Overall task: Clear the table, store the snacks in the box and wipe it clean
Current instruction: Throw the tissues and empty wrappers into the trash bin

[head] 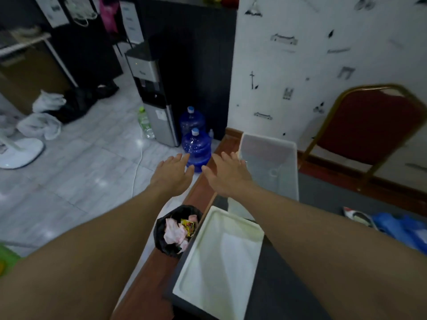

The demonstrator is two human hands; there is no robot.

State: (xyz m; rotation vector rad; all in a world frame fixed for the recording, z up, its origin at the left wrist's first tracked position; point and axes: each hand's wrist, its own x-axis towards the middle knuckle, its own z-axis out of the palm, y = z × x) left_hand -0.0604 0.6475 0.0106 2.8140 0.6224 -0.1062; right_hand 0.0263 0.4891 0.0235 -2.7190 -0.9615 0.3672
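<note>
Nearest, the white lid (219, 262) lies flat on the counter (288, 285), with blue snack packets (397, 227) off to the right. Farther out, the left grip (173, 172) and right grip (227, 174) are spread and empty. The clear box (277, 172) stands at the right one's fingertips, so it is best taken by opposite walls and drawn level toward the snacks.
</note>
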